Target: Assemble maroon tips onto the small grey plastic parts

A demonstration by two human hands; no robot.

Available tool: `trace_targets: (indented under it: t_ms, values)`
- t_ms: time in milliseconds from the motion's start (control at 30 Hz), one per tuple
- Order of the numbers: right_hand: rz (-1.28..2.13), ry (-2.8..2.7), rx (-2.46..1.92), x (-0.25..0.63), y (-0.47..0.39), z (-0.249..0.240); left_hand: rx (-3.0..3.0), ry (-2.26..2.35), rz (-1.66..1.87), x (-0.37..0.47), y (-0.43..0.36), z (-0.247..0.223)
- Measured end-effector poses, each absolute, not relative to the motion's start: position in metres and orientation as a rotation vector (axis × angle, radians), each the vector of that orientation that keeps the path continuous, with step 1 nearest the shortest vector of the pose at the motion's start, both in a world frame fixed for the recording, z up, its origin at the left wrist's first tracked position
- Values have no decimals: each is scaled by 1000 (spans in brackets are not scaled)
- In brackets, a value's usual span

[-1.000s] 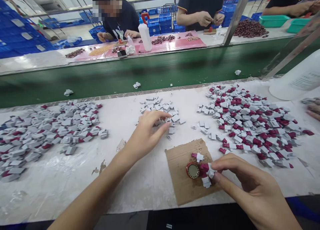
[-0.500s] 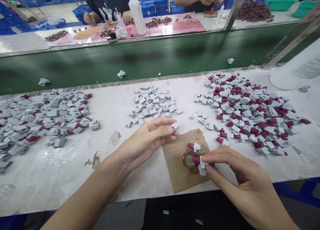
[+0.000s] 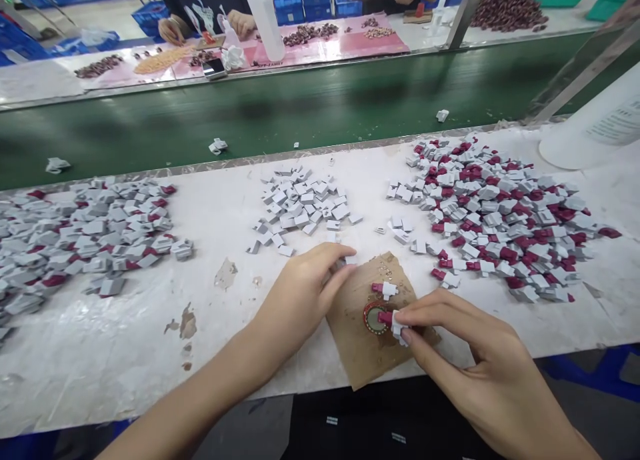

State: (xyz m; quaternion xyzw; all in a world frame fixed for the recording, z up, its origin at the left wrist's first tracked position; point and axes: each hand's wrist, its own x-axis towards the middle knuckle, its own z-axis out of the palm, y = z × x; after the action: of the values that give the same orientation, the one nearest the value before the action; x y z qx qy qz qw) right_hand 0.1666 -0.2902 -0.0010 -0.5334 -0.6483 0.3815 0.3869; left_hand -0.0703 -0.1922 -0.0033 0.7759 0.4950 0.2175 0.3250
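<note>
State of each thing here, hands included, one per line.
Right hand: pinching a maroon and grey piece
Left hand: curled, appears to hold a small grey piece
Bottle cap: hollow side up
Cardboard: flat, stained
Middle pieces: loosely heaped
Large bottle: standing, top out of view
Far bottle: upright

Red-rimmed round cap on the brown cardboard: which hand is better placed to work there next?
Right, I'd judge. The right hand pinches a maroon-and-grey piece, its maroon end at the cap; the left hand is farther off, by the cardboard's upper left side.
</note>
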Motion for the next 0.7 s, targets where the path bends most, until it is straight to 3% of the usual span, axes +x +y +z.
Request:
trace_targets:
  t_ms: [367,700]
  values:
    - [990,-1395,-1421,176,-284,0,2031,1360,403,-80,-184,-1]
    - [1186,-896,-1131,170,-245,-8,1065,842,743,-42,-176,22]
